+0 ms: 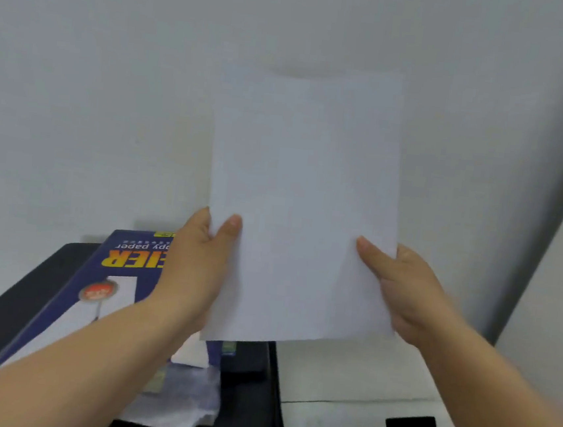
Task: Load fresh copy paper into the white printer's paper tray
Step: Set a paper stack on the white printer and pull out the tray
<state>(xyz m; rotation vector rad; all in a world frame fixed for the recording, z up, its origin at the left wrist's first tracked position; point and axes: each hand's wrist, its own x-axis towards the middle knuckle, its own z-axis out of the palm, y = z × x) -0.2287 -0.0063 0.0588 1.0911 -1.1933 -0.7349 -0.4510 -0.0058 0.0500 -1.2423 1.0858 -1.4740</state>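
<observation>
The sheaf of white copy paper (303, 201) is blank, upright and slightly bowed along its top edge; how many sheets it holds cannot be told. It is raised against the pale wall, above the white printer (350, 416) at 5 o'clock. The left hand (199, 267) clamps its lower left edge, thumb on the front; the right hand (406, 294) clamps the lower right edge likewise. At 8 o'clock lies a blue copy paper package (108, 279), torn open, on a black surface (17, 298).
</observation>
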